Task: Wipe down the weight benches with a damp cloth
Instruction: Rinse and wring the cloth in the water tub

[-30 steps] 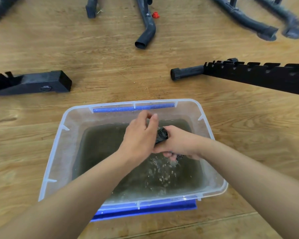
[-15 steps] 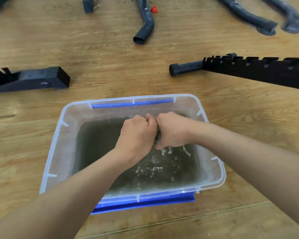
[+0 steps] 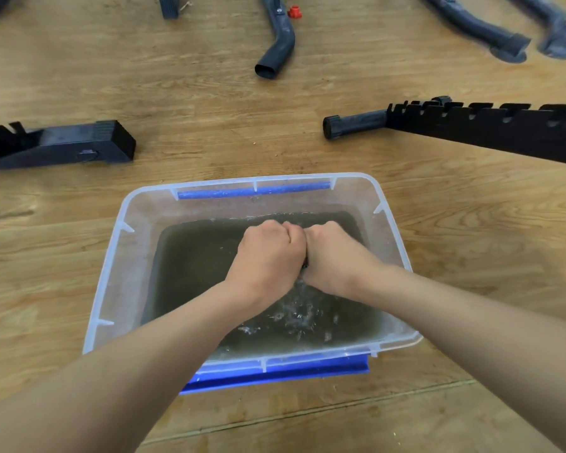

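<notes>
A clear plastic tub (image 3: 118,256) with blue handles sits on the wooden floor, holding murky water. Above the water my left hand (image 3: 268,256) and my right hand (image 3: 334,256) are fisted side by side, knuckles touching, both gripping a dark cloth (image 3: 304,265). Only a sliver of the cloth shows between my hands; the rest is hidden inside my fists. Drops splash on the water below them.
Black bench frame parts lie on the floor beyond the tub: a square-ended leg (image 3: 79,145) at left, a notched rail with a round foot (image 3: 455,122) at right, a curved tube (image 3: 275,50) and more tubes (image 3: 490,31) at the back.
A second ago the cloth showed between my hands; both fists have since closed together over it and twisted level, hiding it. Water still drips into the tub.
</notes>
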